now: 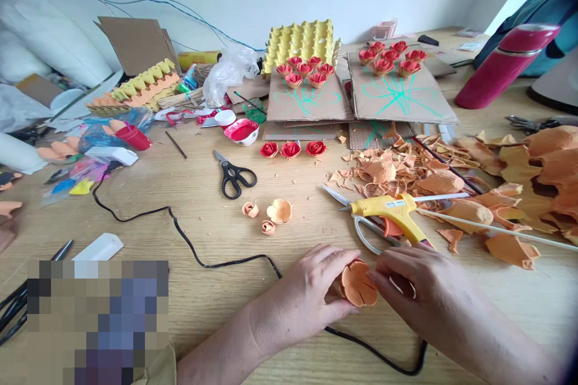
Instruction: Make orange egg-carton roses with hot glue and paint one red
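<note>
My left hand (309, 289) is wrapped round the side of an orange egg-carton flower cup (360, 284), whose petals open upward. The thumb and fingers of my right hand (427, 289) pinch at its right rim. Just beyond my right hand lies a yellow glue gun (391, 207), across scissors with pale handles (363, 236). Farther left on the table are an orange open flower cup (279, 211) and two small rolled buds, one (250, 209) beside it and one (268, 227) in front.
Black-handled scissors (235, 177) lie behind the buds. Three red flowers (290, 150) stand in a row near a bowl of red paint (241, 131). Cardboard sheets (311, 99) carry more red flowers. Orange carton scraps (438, 180) heap at right. A black cord (198, 258) crosses the table.
</note>
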A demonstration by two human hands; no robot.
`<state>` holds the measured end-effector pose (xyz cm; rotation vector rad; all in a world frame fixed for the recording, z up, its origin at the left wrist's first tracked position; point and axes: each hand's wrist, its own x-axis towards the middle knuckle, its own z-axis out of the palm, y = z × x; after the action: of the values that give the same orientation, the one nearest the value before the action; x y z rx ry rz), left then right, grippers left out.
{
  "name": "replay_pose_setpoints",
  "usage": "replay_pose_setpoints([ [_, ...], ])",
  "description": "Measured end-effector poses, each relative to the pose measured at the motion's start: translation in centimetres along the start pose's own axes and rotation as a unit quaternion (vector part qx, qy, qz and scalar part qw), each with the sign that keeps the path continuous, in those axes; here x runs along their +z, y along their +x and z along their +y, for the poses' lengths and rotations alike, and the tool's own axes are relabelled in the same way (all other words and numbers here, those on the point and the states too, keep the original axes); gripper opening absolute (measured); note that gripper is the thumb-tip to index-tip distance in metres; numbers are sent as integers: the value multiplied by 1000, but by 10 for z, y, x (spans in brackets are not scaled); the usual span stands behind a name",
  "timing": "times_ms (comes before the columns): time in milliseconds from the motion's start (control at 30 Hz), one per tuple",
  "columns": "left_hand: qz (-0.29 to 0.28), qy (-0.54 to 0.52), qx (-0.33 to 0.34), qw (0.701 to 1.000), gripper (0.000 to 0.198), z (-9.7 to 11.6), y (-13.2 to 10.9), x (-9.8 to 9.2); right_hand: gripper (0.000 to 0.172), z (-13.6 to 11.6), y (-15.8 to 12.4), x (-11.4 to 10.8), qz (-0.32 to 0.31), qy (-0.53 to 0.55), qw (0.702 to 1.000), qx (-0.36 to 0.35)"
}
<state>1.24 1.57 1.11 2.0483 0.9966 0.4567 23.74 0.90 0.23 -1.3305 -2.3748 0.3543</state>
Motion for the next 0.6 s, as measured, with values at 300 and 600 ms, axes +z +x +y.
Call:
replay_pose_setpoints([
  [300,6,-2,4,1000,57,-1,-1,1,32,2,0,2,-7,-12,1000,-7],
  [600,8,2,-1,1000,59,1,0,0,31,2,-1,5,0,-33,999,-3],
])
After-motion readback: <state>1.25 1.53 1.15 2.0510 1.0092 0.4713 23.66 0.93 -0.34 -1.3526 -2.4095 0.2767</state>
